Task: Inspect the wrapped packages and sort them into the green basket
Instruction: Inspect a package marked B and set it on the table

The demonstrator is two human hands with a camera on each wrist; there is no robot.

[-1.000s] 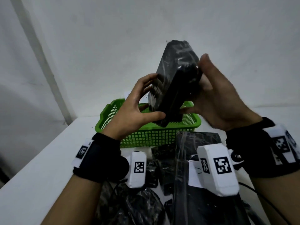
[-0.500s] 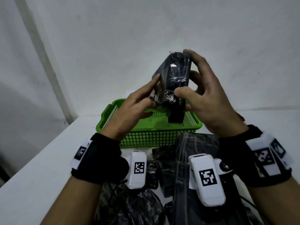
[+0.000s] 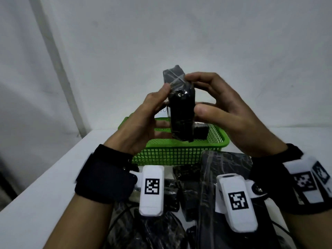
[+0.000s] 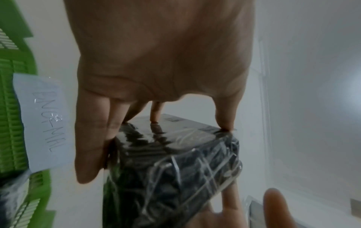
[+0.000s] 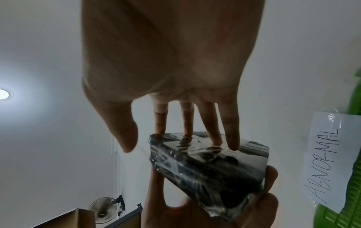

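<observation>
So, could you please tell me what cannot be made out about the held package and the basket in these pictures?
- Wrapped package, head view: what is under the film is too dark and glossy to tell.
- Green basket, head view: both hands and the package hide most of its inside; one dark parcel shows.
- Paper label, left wrist view: the left hand covers its edge; its first letters are blurred.

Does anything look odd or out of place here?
One thing: the green basket bears a handwritten label reading "ABNORMAL". Otherwise the black wrapped package, held upright between both hands, only shows crinkled clear film; no damage visible.
</observation>
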